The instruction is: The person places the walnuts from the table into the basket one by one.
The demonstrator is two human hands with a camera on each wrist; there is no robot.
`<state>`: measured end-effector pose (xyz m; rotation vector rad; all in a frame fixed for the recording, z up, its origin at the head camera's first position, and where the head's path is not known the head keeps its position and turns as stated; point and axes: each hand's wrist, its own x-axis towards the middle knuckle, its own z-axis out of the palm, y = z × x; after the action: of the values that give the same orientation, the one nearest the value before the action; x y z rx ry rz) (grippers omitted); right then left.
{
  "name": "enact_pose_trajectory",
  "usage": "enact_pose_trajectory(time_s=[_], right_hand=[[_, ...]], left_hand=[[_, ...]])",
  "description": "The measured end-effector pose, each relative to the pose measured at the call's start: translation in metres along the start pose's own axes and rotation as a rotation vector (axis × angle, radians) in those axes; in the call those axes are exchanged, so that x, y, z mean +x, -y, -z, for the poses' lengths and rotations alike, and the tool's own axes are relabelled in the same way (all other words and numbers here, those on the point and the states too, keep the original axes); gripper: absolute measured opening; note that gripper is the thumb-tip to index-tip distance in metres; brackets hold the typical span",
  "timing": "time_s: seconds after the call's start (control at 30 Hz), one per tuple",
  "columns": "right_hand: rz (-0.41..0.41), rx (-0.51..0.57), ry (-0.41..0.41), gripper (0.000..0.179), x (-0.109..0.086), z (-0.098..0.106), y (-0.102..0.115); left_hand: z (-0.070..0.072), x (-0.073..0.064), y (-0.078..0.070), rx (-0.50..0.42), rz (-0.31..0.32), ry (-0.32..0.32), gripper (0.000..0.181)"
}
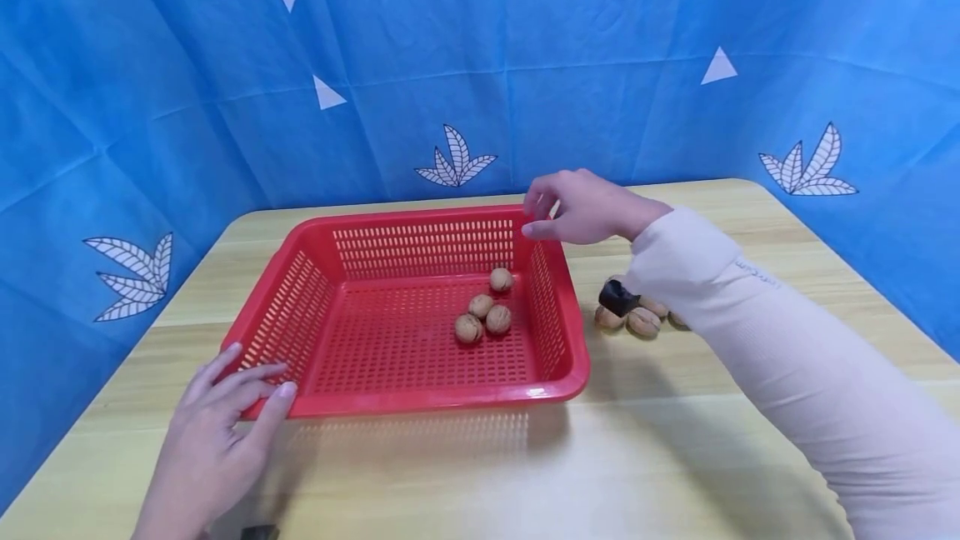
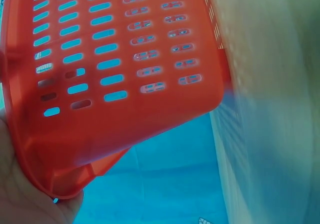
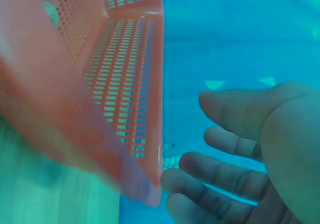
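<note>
While the left-hand grip (image 1: 217, 440) holds the near-left rim of the red plastic basket (image 1: 420, 401), the head view shows four walnuts (image 1: 481, 305) inside and other walnuts (image 1: 642, 322) toward the right edge of the counter (image 1: 600, 473). Left wrist: that grip clasps the rim's corner. Right wrist: the right-hand grip (image 3: 235, 159) is loosely open beside the rim — holding nothing, contact unclear.
</note>
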<state>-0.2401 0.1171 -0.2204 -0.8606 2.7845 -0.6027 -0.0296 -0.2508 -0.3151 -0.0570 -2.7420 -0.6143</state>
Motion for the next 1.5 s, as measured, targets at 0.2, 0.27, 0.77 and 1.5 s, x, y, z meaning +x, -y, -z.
enact_pose_trajectory(time_s=[0.2,0.27,0.77,1.5], right_hand=[[-0.069,0.06,-0.052,0.027,-0.01,-0.002,-0.025],[-0.078,0.057,-0.071,0.029,-0.014,-0.002,-0.035],[-0.158,0.027,0.004,0.033,-0.034,-0.025,-0.09],[-0.182,0.053,0.169,0.035,-0.038,-0.054,-0.111]], left_hand=[[-0.004,-0.002,0.001,0.009,0.005,-0.02,0.032],[-0.005,-0.002,0.001,0.005,-0.002,-0.028,0.031],[-0.003,-0.001,0.001,-0.012,-0.009,-0.052,0.03],[-0.002,-0.003,-0.002,0.0,0.03,-0.046,0.031]])
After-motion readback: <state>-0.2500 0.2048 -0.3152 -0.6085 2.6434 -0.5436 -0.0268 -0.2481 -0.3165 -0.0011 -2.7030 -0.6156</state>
